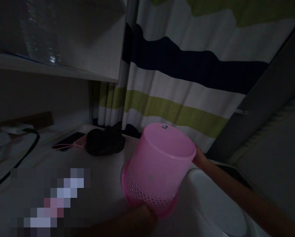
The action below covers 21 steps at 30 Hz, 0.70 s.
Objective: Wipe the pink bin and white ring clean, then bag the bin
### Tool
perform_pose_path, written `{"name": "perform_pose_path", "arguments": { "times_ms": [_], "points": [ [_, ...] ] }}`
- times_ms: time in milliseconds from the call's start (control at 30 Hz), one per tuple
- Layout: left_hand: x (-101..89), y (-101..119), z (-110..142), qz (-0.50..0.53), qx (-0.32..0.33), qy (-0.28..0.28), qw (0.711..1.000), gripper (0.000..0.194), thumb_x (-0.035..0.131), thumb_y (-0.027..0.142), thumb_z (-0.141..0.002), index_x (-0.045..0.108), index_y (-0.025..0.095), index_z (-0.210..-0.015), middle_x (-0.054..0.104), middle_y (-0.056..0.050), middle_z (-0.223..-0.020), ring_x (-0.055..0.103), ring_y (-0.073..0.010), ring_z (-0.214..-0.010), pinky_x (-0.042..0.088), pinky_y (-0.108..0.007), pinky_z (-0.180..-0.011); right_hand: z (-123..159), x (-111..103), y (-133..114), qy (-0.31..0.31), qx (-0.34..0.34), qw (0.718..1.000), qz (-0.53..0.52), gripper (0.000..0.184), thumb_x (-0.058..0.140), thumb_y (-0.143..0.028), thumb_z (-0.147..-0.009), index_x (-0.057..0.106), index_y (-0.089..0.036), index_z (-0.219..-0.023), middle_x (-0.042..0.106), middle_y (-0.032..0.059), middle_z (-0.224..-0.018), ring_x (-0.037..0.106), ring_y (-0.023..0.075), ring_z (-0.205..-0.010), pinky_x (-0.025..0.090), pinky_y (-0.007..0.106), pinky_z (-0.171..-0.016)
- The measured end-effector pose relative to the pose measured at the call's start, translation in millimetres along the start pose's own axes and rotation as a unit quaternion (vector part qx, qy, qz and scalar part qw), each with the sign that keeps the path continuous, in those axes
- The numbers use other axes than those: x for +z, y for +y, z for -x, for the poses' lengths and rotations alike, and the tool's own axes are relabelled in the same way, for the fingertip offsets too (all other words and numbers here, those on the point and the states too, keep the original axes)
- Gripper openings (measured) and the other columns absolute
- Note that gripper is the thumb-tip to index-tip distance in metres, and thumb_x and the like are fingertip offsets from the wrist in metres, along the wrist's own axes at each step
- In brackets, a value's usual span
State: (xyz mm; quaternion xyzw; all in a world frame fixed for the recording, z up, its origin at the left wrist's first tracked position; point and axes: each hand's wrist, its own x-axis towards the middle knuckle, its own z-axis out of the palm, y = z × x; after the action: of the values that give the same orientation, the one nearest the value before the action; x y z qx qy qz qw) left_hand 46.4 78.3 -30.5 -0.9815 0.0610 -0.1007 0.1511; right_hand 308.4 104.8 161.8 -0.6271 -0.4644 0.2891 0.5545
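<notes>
In the dim light a pink plastic basket (159, 168) with a mesh band near its rim is held bottom end up and tilted between both hands. My left hand (139, 215) grips its lower rim from below, fingers pressed against it. On the far side, my right hand (199, 158) presses against the upper right edge, with its fingers mostly hidden behind the basket.
A white rounded tub or basin (211, 204) sits below the basket at the right. On the pale surface lie a dark bundle (104, 141), a phone with a pink case (69, 141) and a black cable (26, 153). A striped curtain (187, 72) hangs behind; a shelf (53, 69) juts out at upper left.
</notes>
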Motion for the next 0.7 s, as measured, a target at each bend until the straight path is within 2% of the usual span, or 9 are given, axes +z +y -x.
{"name": "perform_pose_path", "arguments": {
  "times_ms": [100,200,267,300,367,400,433,567,700],
  "points": [
    [-5.1,-4,-2,0.017,0.006,-0.004,1.000,0.008,0.064,0.019,-0.076,0.060,0.014,-0.070,0.064,0.001,-0.063,0.058,-0.0131,-0.051,0.026,-0.031,-0.037,39,8,21,0.085,-0.055,0.995,-0.009,0.048,0.040,-0.052,-0.084,0.052,-0.027,-0.123,0.061,0.0044,-0.120,0.059,0.0225,-0.106,0.052,0.038,-0.083],
    [-9.1,-5,-3,0.016,0.011,-0.004,1.000,0.009,0.067,0.018,-0.074,0.059,0.014,-0.071,0.065,0.001,-0.064,0.059,-0.0139,-0.052,0.025,-0.031,-0.038,72,21,34,0.151,-0.116,0.982,-0.002,0.057,0.036,-0.049,-0.087,0.030,-0.030,-0.140,0.035,0.0029,-0.146,0.038,0.0213,-0.131,0.044,0.042,-0.098],
    [-11.0,-5,-3,0.025,0.018,-0.009,0.999,0.010,0.067,0.018,-0.074,0.059,0.014,-0.071,0.065,0.001,-0.065,0.059,-0.0142,-0.052,0.026,-0.030,-0.038,85,32,38,0.195,-0.203,0.957,0.063,0.057,0.033,-0.041,-0.091,0.020,-0.027,-0.145,0.025,0.0040,-0.150,0.027,0.0200,-0.137,0.037,0.045,-0.105],
    [-11.6,-5,-3,0.029,0.020,-0.010,0.999,0.010,0.067,0.018,-0.074,0.058,0.014,-0.072,0.065,0.001,-0.065,0.060,-0.0142,-0.053,0.027,-0.030,-0.039,89,36,40,0.218,-0.269,0.930,0.121,0.056,0.031,-0.035,-0.092,0.017,-0.025,-0.146,0.023,0.0056,-0.151,0.024,0.0196,-0.138,0.035,0.046,-0.107],
    [-12.3,-5,-3,0.027,0.017,-0.008,0.999,0.009,0.066,0.018,-0.074,0.058,0.014,-0.073,0.066,0.001,-0.067,0.060,-0.0143,-0.054,0.028,-0.029,-0.039,92,43,42,0.253,-0.406,0.846,0.237,0.057,0.028,-0.022,-0.092,0.012,-0.020,-0.147,0.021,0.0079,-0.152,0.023,0.0189,-0.139,0.032,0.046,-0.108],
    [-12.3,-5,-3,0.021,0.014,-0.004,1.000,0.010,0.066,0.018,-0.075,0.057,0.014,-0.073,0.066,0.001,-0.067,0.060,-0.0145,-0.054,0.029,-0.029,-0.039,93,45,44,0.260,-0.459,0.803,0.276,0.059,0.028,-0.018,-0.091,0.011,-0.019,-0.147,0.019,0.0080,-0.152,0.022,0.0190,-0.139,0.032,0.046,-0.108],
    [-12.0,-4,-2,0.015,0.014,0.001,1.000,0.010,0.066,0.018,-0.074,0.057,0.014,-0.073,0.065,0.001,-0.067,0.060,-0.0145,-0.054,0.030,-0.029,-0.039,93,47,45,0.258,-0.498,0.773,0.296,0.060,0.029,-0.015,-0.090,0.011,-0.020,-0.147,0.018,0.0071,-0.152,0.022,0.0196,-0.139,0.031,0.046,-0.108],
    [-8.9,-3,-1,0.006,0.018,0.024,1.000,0.011,0.066,0.017,-0.074,0.056,0.014,-0.073,0.064,0.001,-0.065,0.058,-0.0143,-0.053,0.030,-0.030,-0.040,103,57,48,0.208,-0.598,0.694,0.343,0.055,0.034,-0.023,-0.091,0.022,-0.027,-0.145,0.019,0.0008,-0.153,0.021,0.0224,-0.139,0.026,0.043,-0.111],
    [-5.0,-1,-1,-0.006,-0.010,0.031,0.999,0.006,0.060,0.016,-0.078,0.056,0.014,-0.074,0.065,0.000,-0.066,0.058,-0.0145,-0.052,0.029,-0.030,-0.041,122,80,38,0.132,-0.633,0.615,0.451,0.044,0.036,-0.023,-0.091,0.046,-0.028,-0.133,0.033,-0.0015,-0.147,0.030,0.0192,-0.135,0.018,0.033,-0.114]
  ]
}}
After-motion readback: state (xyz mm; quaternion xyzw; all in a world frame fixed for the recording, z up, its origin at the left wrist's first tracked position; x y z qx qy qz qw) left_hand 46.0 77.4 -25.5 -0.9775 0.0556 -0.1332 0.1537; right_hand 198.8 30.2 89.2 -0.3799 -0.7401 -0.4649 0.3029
